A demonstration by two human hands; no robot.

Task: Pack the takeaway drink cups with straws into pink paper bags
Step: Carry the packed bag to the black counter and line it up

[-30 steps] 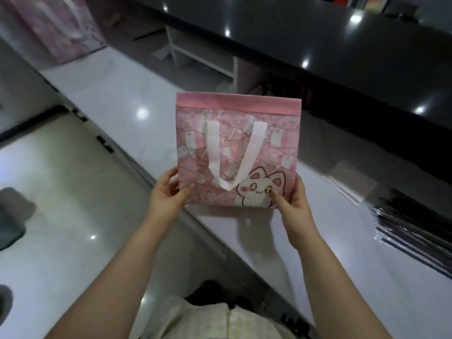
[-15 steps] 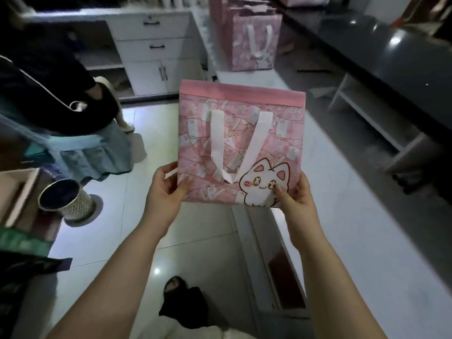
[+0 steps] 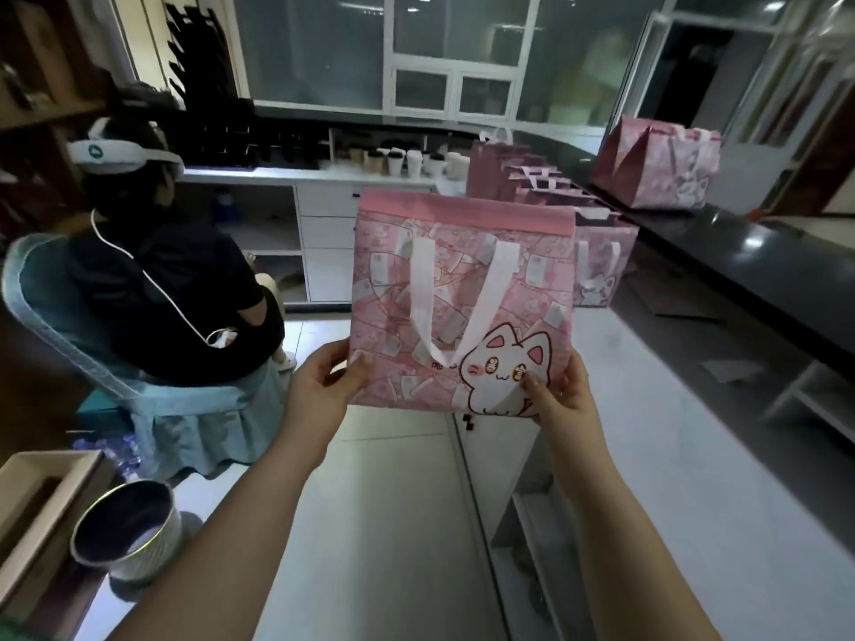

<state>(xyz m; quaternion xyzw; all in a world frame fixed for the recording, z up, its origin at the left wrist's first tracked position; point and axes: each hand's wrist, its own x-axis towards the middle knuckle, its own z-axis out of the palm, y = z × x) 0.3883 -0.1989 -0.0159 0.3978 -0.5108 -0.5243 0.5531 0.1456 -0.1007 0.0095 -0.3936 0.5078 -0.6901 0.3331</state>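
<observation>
I hold a flat, folded pink paper bag (image 3: 462,298) with a white cat print and white ribbon handle upright in front of me. My left hand (image 3: 324,386) pinches its lower left corner, thumb on the front. My right hand (image 3: 557,395) pinches its lower right corner over the cat. Several takeaway cups (image 3: 402,160) with lids stand on the white back counter. More pink bags (image 3: 597,261) stand in a row on the counter behind the held bag, and a larger one (image 3: 657,166) sits on the dark upper counter.
A person in a headset (image 3: 162,279) sits on a chair at the left, facing away. A metal bin (image 3: 127,534) and an open cardboard box (image 3: 41,506) stand at the lower left. The white counter (image 3: 694,478) runs along the right under a dark ledge (image 3: 763,266).
My view has swung up and left from the counter to the room's far end. The bag stays gripped by both hands in the same way, now held higher.
</observation>
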